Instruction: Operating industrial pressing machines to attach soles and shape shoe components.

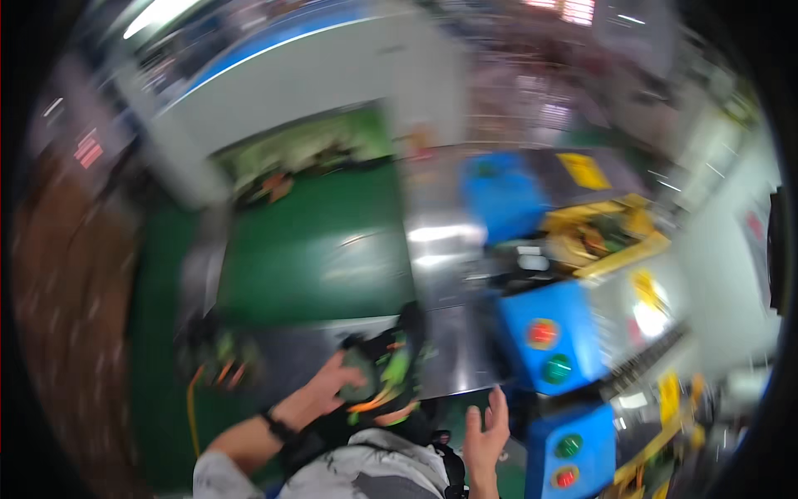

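Note:
The picture is heavily motion-blurred. My left hand [337,378] grips a dark bundled item with green and orange parts [384,374] at the near edge of a shiny metal table [440,274]. A dark band sits on that wrist. My right hand [488,432] is raised to the right of the bundle, fingers spread, holding nothing, just left of a blue control box with a red and a green button [550,339].
A green conveyor belt [316,249] runs away from me. A second blue button box [572,453] sits lower right. A yellow-framed machine part [607,237] stands behind the boxes. More dark and green items [218,358] lie at the left.

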The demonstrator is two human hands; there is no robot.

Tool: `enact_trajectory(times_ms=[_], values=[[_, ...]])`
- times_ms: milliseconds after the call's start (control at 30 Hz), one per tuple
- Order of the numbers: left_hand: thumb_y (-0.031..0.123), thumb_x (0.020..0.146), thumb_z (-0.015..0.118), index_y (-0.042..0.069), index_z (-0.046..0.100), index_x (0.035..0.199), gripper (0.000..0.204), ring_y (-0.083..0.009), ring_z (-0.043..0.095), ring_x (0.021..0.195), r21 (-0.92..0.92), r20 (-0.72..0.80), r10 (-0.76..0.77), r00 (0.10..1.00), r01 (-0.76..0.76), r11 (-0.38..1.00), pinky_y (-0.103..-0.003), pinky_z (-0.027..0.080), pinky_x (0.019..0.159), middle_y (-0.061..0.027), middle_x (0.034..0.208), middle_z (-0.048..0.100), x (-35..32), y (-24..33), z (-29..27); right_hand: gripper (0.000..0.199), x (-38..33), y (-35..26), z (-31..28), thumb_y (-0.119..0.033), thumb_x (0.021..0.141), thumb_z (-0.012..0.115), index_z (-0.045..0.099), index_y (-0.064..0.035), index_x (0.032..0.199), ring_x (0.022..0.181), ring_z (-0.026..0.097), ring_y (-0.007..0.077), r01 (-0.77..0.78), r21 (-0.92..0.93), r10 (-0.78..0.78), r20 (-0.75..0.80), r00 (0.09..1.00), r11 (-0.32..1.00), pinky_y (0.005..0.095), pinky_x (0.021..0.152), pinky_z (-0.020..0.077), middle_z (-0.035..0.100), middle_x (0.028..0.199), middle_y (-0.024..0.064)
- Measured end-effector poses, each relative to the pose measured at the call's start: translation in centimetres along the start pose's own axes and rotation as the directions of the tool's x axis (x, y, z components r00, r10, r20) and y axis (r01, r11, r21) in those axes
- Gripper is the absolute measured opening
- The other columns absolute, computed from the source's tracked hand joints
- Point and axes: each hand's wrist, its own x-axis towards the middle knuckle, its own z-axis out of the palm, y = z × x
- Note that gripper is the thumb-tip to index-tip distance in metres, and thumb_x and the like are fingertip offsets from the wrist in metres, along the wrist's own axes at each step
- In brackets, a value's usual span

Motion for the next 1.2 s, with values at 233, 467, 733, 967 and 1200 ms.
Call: enact_trajectory(times_ms=[233, 467, 733, 967, 1200], values=[[-0.010, 0.062, 0.057, 0.005, 0.051, 0.113, 0.053, -0.0226, 0.061, 0.092, -0.298, -0.357, 0.177, 0.917, -0.291, 0.909, -0.036, 0.053, 0.080, -0.0087, 0.099, 0.059, -7.7, 0.1, -9.4, 0.038, -2.5, 1.4, -0.4, -0.004, 0.091, 0.057, 0.048, 0.0093, 0.125, 0.111, 0.059, 0.0240, -0.124, 0.041, 0.096, 0.417, 0.904, 0.991, 0.0313, 0.097, 0.0447, 0.060, 0.120, 0.0205], [-0.006, 0.065, 0.059, 0.003, 0.042, 0.133, 0.071, -0.0240, 0.055, 0.107, 0.463, -0.694, 0.569, 0.440, -0.332, 0.822, -0.034, 0.043, 0.096, -0.0101, 0.113, 0.057, -0.5, -6.9, -27.3, 0.026, 0.6, 2.5, 6.4, -0.002, 0.091, 0.052, 0.057, 0.0061, 0.116, 0.101, 0.062, 0.0182, -0.084, 0.005, 0.079, 0.269, 0.960, 0.996, 0.0273, 0.085, 0.0476, 0.066, 0.108, 0.0149], [0.006, 0.066, 0.068, -0.003, 0.035, 0.135, 0.077, -0.0284, 0.052, 0.116, 0.454, -0.641, 0.428, 0.637, -0.135, 0.881, -0.036, 0.039, 0.102, -0.0189, 0.121, 0.054, -0.7, -5.6, -30.7, 0.034, 5.4, -2.3, 30.3, -0.006, 0.088, 0.060, 0.054, 0.0083, 0.118, 0.105, 0.064, 0.0223, -0.066, -0.189, 0.178, 0.675, 0.716, 0.980, 0.0308, 0.087, 0.0503, 0.067, 0.107, 0.0175], [0.005, 0.077, 0.065, 0.005, 0.031, 0.146, 0.077, -0.0281, 0.056, 0.106, 0.164, -0.672, 0.208, 0.711, -0.130, 0.978, -0.038, 0.044, 0.092, -0.0179, 0.121, 0.057, 0.8, -13.4, -35.0, 0.055, 20.9, -14.7, 63.5, -0.033, 0.078, 0.075, 0.052, 0.0017, 0.114, 0.081, 0.058, 0.0307, 0.793, 0.098, -0.476, 0.841, 0.257, 0.601, 0.0402, 0.075, 0.0495, 0.059, 0.090, 0.0170], [0.002, 0.076, 0.064, 0.006, 0.028, 0.147, 0.079, -0.0277, 0.055, 0.110, 0.109, -0.757, 0.043, 0.652, 0.060, 0.992, -0.037, 0.043, 0.093, -0.0181, 0.126, 0.055, 4.7, -10.1, -38.5, 0.082, 35.1, -20.9, 87.0, -0.044, 0.063, 0.083, 0.047, 0.0008, 0.122, 0.095, 0.063, 0.0383, 0.979, -0.197, -0.180, 0.962, 0.205, 0.061, 0.0440, 0.082, 0.0509, 0.066, 0.098, 0.0205]])
